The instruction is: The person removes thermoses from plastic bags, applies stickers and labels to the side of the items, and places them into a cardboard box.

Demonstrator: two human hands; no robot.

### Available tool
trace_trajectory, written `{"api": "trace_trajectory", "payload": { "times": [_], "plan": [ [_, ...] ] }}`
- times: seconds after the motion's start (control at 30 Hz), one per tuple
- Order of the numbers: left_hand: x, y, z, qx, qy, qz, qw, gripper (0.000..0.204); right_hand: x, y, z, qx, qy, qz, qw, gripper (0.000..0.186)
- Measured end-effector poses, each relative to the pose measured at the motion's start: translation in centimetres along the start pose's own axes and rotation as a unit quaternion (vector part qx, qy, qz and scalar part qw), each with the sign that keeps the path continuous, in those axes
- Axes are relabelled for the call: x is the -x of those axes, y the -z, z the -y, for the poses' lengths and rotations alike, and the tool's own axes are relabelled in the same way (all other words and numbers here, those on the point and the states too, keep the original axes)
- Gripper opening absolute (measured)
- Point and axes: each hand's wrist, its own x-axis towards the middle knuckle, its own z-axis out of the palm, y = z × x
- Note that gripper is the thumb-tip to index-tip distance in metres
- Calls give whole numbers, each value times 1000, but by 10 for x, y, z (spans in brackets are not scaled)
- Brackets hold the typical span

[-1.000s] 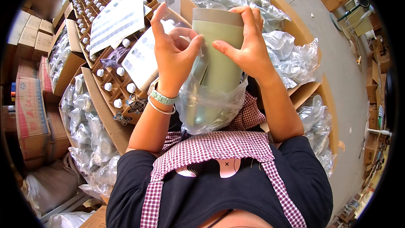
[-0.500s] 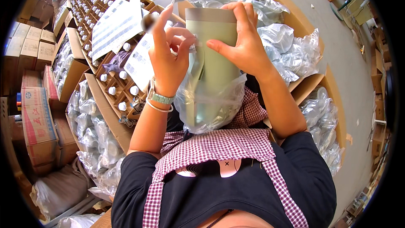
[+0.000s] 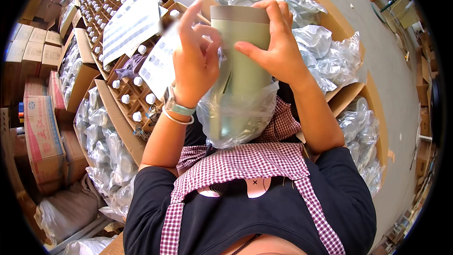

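Note:
A tall pale-green tumbler (image 3: 243, 61) with a grey band at its top stands in front of me. Its lower part sits in a clear plastic bag (image 3: 255, 118), which is bunched down around it. On the tumbler's right side, near the top, my right hand (image 3: 278, 49) grips it, thumb across the front. My left hand (image 3: 196, 61) is at its left side, index finger raised and the other fingers curled in beside the tumbler. What those curled fingers pinch, if anything, is hidden. A blurred dark spot shows beside the left hand.
Printed label sheets (image 3: 134, 26) lie over a divided carton of white-capped bottles (image 3: 151, 98) at the left. Open cartons of plastic-wrapped items (image 3: 325, 54) stand at the right and ahead. Stacked boxes (image 3: 42, 137) line the far left; grey floor (image 3: 401, 127) runs along the right.
Both hands and the tumbler's top have shifted slightly right. A small grey piece at my left index fingertip no longer shows clearly. The right hand keeps its grip.

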Motion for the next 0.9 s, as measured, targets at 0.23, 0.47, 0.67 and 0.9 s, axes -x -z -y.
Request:
{"api": "trace_trajectory", "payload": {
  "times": [0.23, 0.47, 0.67, 0.9],
  "plan": [
    [67, 84, 70, 293, 190, -262, 900, 44, 10, 20, -9, -117, -67, 17, 991, 63],
    [297, 115, 183, 31, 527, -209, 823, 16, 7, 16, 8, -175, -140, 46, 974, 62],
    [317, 98, 236, -275, 407, -217, 844, 36, -1, 10, 12, -170, -137, 72, 973, 63],
    [288, 117, 208, -511, 324, -138, 785, 92, 4, 16, 6, -160, -138, 68, 975, 65]
  ]
}}
